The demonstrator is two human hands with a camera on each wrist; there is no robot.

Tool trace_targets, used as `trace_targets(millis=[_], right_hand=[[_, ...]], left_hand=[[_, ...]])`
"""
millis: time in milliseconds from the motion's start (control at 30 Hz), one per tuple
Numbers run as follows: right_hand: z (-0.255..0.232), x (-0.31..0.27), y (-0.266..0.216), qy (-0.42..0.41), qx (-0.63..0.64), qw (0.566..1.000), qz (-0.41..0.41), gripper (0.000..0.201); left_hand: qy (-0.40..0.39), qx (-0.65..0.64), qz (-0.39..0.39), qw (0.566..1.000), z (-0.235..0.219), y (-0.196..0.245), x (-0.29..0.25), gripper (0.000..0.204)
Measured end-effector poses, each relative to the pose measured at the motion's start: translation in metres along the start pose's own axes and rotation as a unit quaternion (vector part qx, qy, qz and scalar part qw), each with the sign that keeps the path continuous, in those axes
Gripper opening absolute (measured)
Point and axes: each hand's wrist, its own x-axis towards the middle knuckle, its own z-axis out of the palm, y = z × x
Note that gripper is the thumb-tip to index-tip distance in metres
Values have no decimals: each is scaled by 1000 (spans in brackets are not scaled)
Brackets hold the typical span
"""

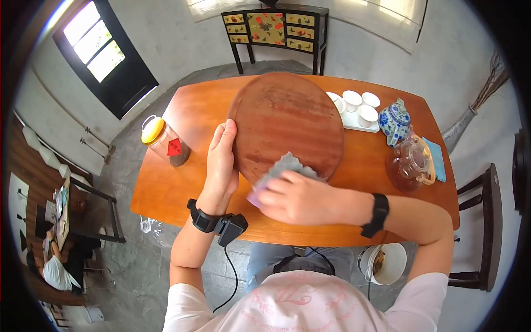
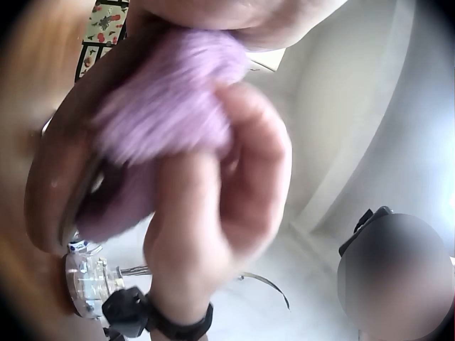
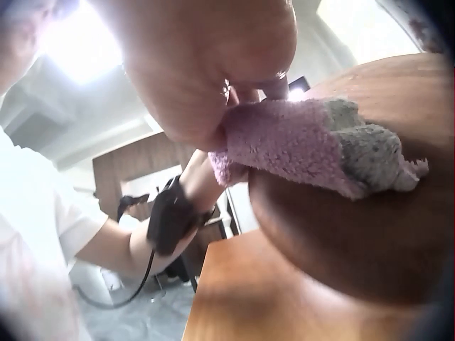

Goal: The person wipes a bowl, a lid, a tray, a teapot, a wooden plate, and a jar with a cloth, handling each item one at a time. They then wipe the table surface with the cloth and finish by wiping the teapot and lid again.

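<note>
A round reddish-brown wooden board (image 1: 287,122) is held tilted above the table. The left hand (image 1: 221,160) grips its left edge, thumb on the face side. At the board's lower edge, the right hand (image 1: 293,198) holds a fluffy cloth (image 1: 289,163), grey on one part and purple on another. The left wrist view shows the purple part (image 2: 167,106) blurred, with the right hand's fingers curled round it. In the right wrist view the cloth (image 3: 298,142) lies over the rim of the board (image 3: 355,241); the left hand is mostly hidden there.
On the orange-brown table (image 1: 204,102) stand a yellow-lidded jar (image 1: 166,142) at left, and at right white cups (image 1: 352,99) on a tray, a blue-and-white teapot (image 1: 395,122), a glass teapot (image 1: 410,163) and a blue cloth (image 1: 434,159). A white bin (image 1: 394,264) is on the floor.
</note>
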Motion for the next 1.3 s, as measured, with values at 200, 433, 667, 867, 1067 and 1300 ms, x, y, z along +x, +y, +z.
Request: trace_targets(millis=[200,433,667,867,1067,1300], right_hand=[[-31,-74,22,-50,30,993,104,11],[-12,-110,79,245,313,750,529,17],[-27,-70,118,343,528,584,512,18],[-48,-1,124,219,235,894,312,14],[-61,32,91,148,149,966,151,15],[-44,-47,99,221,505,673,493,19]], left_hand=[[25,76,54,995,-16,17,-5,22],[2,86,76,993,-28,21,-2,39],[-43,184,119,975,-22,26,-10,31],[-139,375,211,892,14,30,-28,23],[-174,510,258,802,20,38,-30,24],[-154,436,241,853,8,49,-32,26]])
